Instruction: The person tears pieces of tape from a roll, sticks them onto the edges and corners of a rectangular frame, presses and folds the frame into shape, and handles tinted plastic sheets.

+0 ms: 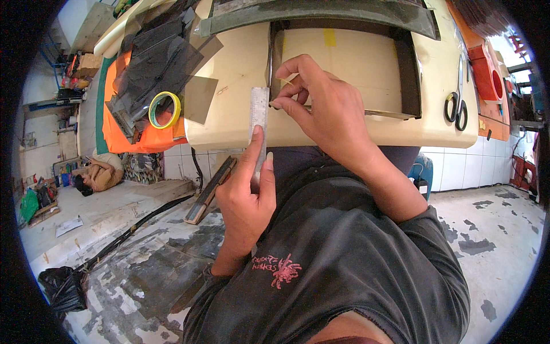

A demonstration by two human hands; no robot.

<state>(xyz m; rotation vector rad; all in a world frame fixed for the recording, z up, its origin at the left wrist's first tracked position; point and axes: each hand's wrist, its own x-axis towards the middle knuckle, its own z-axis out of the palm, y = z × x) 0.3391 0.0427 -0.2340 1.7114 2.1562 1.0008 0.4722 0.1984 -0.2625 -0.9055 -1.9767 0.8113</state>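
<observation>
My left hand grips a metal ruler between thumb and fingers, the index finger lying along it. The ruler's far end rests by the near left corner of a dark rectangular frame on the cream-covered table. My right hand is closed in a pinch just right of the ruler, over that same corner. A bit of yellow shows between its fingers, but what they hold is too small to make out. A short piece of yellow tape sticks at the frame's far side.
A yellow tape roll lies on dark translucent sheets at the left, over orange material. Black-handled scissors and a red ring-shaped object are at the right. A dark padded strip crosses the far side. A person lies at far left.
</observation>
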